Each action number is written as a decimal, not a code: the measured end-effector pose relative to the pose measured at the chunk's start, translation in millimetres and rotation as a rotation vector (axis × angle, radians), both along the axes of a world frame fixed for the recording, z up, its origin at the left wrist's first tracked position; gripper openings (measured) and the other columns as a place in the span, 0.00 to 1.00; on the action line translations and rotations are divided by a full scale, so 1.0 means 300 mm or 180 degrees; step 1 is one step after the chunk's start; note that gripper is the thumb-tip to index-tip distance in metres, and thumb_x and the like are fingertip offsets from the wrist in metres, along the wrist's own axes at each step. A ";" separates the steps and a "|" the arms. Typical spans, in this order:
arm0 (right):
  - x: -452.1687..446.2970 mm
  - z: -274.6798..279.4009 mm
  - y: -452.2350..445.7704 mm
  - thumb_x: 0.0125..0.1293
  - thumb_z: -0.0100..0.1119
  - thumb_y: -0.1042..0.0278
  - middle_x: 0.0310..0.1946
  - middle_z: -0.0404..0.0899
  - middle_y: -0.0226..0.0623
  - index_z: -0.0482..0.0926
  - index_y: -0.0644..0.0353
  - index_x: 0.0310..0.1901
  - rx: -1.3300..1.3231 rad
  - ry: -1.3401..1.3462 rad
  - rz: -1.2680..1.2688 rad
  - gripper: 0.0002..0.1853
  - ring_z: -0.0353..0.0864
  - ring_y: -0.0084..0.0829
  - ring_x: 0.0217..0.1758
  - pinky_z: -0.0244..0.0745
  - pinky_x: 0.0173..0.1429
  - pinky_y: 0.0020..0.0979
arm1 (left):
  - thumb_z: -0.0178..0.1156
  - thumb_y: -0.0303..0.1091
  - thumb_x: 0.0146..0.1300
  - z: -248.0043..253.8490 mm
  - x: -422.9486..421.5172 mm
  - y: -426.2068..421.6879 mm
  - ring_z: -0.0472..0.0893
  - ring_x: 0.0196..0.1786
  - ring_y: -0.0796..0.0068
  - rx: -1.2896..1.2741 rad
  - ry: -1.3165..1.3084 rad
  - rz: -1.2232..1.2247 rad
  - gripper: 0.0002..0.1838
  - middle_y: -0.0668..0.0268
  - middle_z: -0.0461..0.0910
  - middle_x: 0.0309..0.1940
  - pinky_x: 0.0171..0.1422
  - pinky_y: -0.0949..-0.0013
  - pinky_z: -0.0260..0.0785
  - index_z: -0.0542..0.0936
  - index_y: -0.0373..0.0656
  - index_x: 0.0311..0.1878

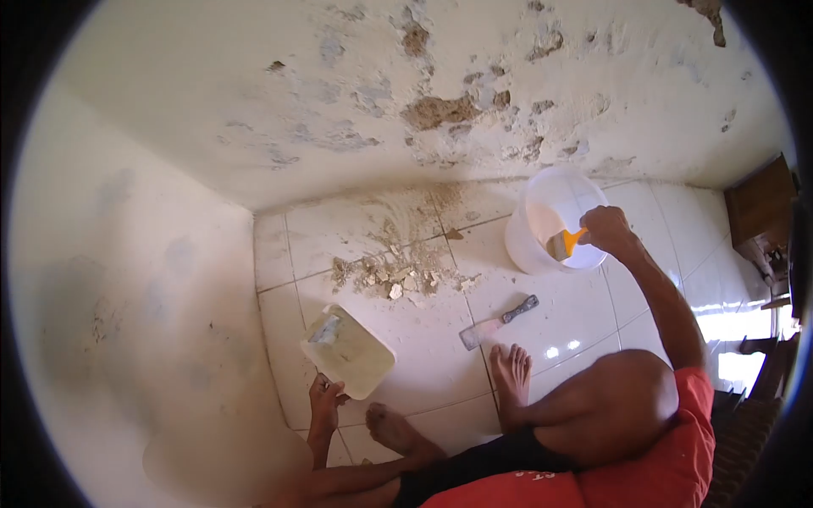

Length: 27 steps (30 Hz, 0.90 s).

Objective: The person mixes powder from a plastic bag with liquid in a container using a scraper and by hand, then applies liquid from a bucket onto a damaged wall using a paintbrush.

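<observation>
My right hand (606, 229) grips a paintbrush (574, 240) by its yellow-orange handle. The brush's bristles point down and left over the mouth of a white plastic bucket (521, 239), and pale material shows inside it. At the lower left, my left hand (325, 401) has its fingers curled at the near edge of a shallow off-white tray (378, 378). A greyish-white lump or smear (329, 330) lies toward the tray's far end. Between tray and bucket, a scraper (500, 323) with a dark handle rests on the floor, its blade coated in pale residue.
Plaster crumbs and flakes (398, 278) are heaped on the tiled floor (559, 313) below the wall. The wall (356, 51) has peeling paint and brown pits. My bare feet (511, 372) are close to the scraper. Dark wooden furniture (756, 203) stands at the right.
</observation>
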State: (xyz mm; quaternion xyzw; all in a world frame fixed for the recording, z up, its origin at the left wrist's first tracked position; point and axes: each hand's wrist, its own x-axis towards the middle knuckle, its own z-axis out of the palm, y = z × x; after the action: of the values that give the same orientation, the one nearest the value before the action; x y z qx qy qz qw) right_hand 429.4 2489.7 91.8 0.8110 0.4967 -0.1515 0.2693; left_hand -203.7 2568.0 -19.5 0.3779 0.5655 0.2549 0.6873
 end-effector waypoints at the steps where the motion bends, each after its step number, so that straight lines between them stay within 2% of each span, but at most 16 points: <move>1: 0.033 -0.045 -0.039 0.54 0.70 0.57 0.37 0.86 0.43 0.88 0.56 0.39 0.0920 0.0277 0.0172 0.15 0.85 0.35 0.46 0.78 0.49 0.40 | 0.60 0.29 0.61 -0.010 0.002 -0.004 0.83 0.36 0.70 0.0042 -0.0036 0.0026 0.11 0.60 0.80 0.41 0.38 0.67 0.78 0.72 0.39 0.45; 2: 0.045 -0.065 -0.076 0.53 0.71 0.58 0.35 0.86 0.44 0.87 0.57 0.39 0.1811 0.0578 0.0343 0.15 0.87 0.34 0.41 0.79 0.46 0.39 | 0.60 0.30 0.61 -0.029 -0.003 -0.014 0.82 0.37 0.70 0.0070 0.0062 0.0029 0.11 0.61 0.79 0.40 0.40 0.66 0.78 0.72 0.39 0.45; 4: -0.019 0.000 -0.059 0.53 0.69 0.61 0.35 0.86 0.45 0.85 0.60 0.36 0.1705 0.0777 0.0195 0.13 0.87 0.36 0.38 0.80 0.44 0.40 | 0.60 0.31 0.62 -0.034 -0.002 -0.030 0.82 0.38 0.70 0.0136 0.0154 0.0058 0.11 0.61 0.79 0.40 0.41 0.66 0.79 0.72 0.39 0.45; 6: -0.080 0.069 -0.029 0.54 0.67 0.62 0.33 0.86 0.45 0.84 0.61 0.35 0.1985 0.1838 -0.1215 0.12 0.86 0.41 0.37 0.79 0.43 0.40 | 0.61 0.33 0.64 -0.041 0.009 -0.047 0.82 0.40 0.70 0.0251 -0.0103 0.0072 0.11 0.61 0.78 0.40 0.45 0.63 0.80 0.72 0.39 0.44; 7: -0.094 0.062 -0.013 0.56 0.63 0.60 0.32 0.85 0.47 0.82 0.60 0.36 0.2060 0.2002 -0.1262 0.13 0.85 0.46 0.37 0.79 0.44 0.42 | 0.61 0.33 0.64 -0.047 0.010 -0.050 0.82 0.40 0.70 0.0281 -0.0103 0.0097 0.11 0.61 0.78 0.40 0.45 0.63 0.80 0.72 0.39 0.44; 9: -0.114 -0.032 0.002 0.56 0.63 0.58 0.31 0.84 0.48 0.81 0.60 0.38 0.2209 0.1757 -0.0785 0.14 0.85 0.47 0.37 0.78 0.44 0.43 | 0.61 0.36 0.67 -0.050 -0.001 -0.051 0.82 0.42 0.68 0.0163 0.0075 0.0097 0.13 0.61 0.78 0.41 0.50 0.60 0.80 0.73 0.38 0.44; 10: -0.131 -0.072 0.006 0.57 0.62 0.56 0.31 0.84 0.50 0.81 0.60 0.39 0.2319 0.1488 -0.0339 0.16 0.84 0.48 0.37 0.78 0.44 0.44 | 0.61 0.36 0.67 -0.042 -0.017 -0.064 0.82 0.42 0.68 0.0180 0.0091 0.0100 0.13 0.61 0.78 0.41 0.50 0.60 0.80 0.73 0.38 0.44; 13: -0.119 -0.118 0.017 0.59 0.60 0.56 0.31 0.83 0.51 0.80 0.58 0.41 0.2182 0.1207 0.0087 0.15 0.83 0.52 0.36 0.77 0.43 0.46 | 0.60 0.41 0.70 0.067 -0.003 -0.031 0.83 0.41 0.68 0.0058 0.0591 -0.0103 0.17 0.60 0.79 0.41 0.48 0.60 0.81 0.73 0.34 0.46; 15: -0.119 -0.074 0.010 0.60 0.59 0.57 0.30 0.83 0.51 0.81 0.58 0.40 0.2223 0.1260 0.0161 0.14 0.83 0.52 0.36 0.77 0.43 0.46 | 0.57 0.46 0.72 0.252 -0.015 -0.021 0.85 0.40 0.66 -0.0183 0.2440 -0.1447 0.22 0.58 0.80 0.43 0.43 0.63 0.81 0.74 0.32 0.51; 16: -0.110 -0.061 -0.005 0.60 0.58 0.58 0.28 0.83 0.51 0.82 0.58 0.39 0.2438 0.1367 0.0026 0.13 0.83 0.50 0.34 0.77 0.42 0.46 | 0.57 0.46 0.72 0.313 -0.015 0.016 0.85 0.40 0.66 -0.0142 0.2433 -0.1418 0.22 0.58 0.80 0.43 0.43 0.63 0.81 0.74 0.32 0.51; 18: -0.091 -0.031 -0.030 0.61 0.58 0.59 0.27 0.82 0.50 0.82 0.58 0.38 0.2602 0.1501 -0.0061 0.12 0.83 0.49 0.32 0.77 0.41 0.45 | 0.54 0.48 0.73 0.451 0.028 0.122 0.86 0.38 0.68 0.0072 0.1375 -0.2396 0.24 0.56 0.81 0.46 0.38 0.66 0.80 0.74 0.33 0.54; 20: -0.091 0.001 -0.061 0.62 0.57 0.61 0.25 0.82 0.49 0.84 0.59 0.38 0.2477 0.1995 -0.0717 0.11 0.84 0.47 0.31 0.77 0.39 0.43 | 0.52 0.49 0.74 0.608 0.219 0.211 0.85 0.43 0.62 0.0802 0.1334 -0.3343 0.24 0.55 0.81 0.49 0.45 0.62 0.79 0.76 0.34 0.55; 22: -0.094 0.031 -0.076 0.62 0.57 0.63 0.24 0.82 0.48 0.84 0.61 0.39 0.2756 0.1805 -0.0704 0.12 0.84 0.45 0.28 0.78 0.37 0.40 | 0.49 0.51 0.74 0.628 0.437 0.222 0.81 0.56 0.58 0.2430 0.1334 -0.4043 0.28 0.50 0.80 0.53 0.61 0.59 0.73 0.74 0.35 0.62; 23: -0.092 0.035 -0.091 0.62 0.57 0.63 0.24 0.82 0.48 0.84 0.62 0.39 0.2715 0.1836 -0.0489 0.12 0.84 0.44 0.27 0.78 0.37 0.40 | 0.49 0.54 0.73 0.663 0.591 0.216 0.76 0.61 0.52 0.2163 0.1157 -0.4364 0.31 0.46 0.77 0.57 0.68 0.57 0.65 0.72 0.36 0.65; 25: -0.095 0.023 -0.117 0.62 0.57 0.64 0.24 0.82 0.48 0.83 0.63 0.39 0.2681 0.1862 -0.0264 0.12 0.84 0.44 0.26 0.78 0.36 0.39 | 0.49 0.54 0.73 0.546 0.882 0.213 0.77 0.58 0.50 0.2215 0.1155 -0.4679 0.33 0.42 0.76 0.57 0.63 0.56 0.68 0.68 0.33 0.67; 27: -0.074 0.009 -0.138 0.63 0.57 0.64 0.23 0.81 0.48 0.83 0.64 0.40 0.3663 0.1734 -0.0444 0.12 0.82 0.39 0.23 0.77 0.34 0.37 | 0.52 0.46 0.72 0.350 1.153 0.181 0.81 0.47 0.56 0.2701 0.0415 -0.3766 0.32 0.44 0.78 0.48 0.50 0.58 0.74 0.63 0.31 0.69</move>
State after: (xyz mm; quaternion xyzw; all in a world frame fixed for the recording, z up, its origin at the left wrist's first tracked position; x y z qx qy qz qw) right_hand 407.2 2448.3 94.5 0.7888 0.4954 -0.0784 -0.3554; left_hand 142.2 2622.3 85.6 0.8685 0.1590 0.0151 0.4693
